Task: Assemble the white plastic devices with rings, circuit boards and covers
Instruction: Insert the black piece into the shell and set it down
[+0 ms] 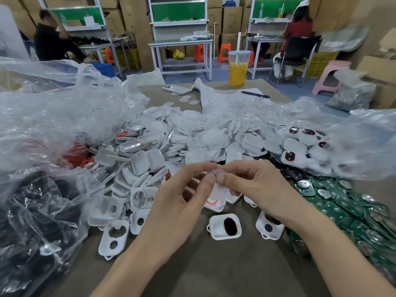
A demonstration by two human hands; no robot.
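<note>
A: Far end of the counter [214, 264]?
B: One clear cup [238, 70], orange drink, white straw [238, 45]. One silver phone [176, 89], face down. One black pen [255, 94], lying on one written paper sheet [225, 97].
A: Beyond it?
B: Orange stools [225, 52]; one pink stool [330, 76]; stacked cardboard boxes [231, 18]; one black chair [300, 50], occupied by a person in red [297, 28]; one seated person in black [50, 41], far left.

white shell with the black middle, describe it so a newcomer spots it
Find the left hand and right hand holding a case over the brown table. Just below them in view, a white shell lies alone. Unlike the empty shells nearby, its oval hole is filled with black, with red at the rim.
</note>
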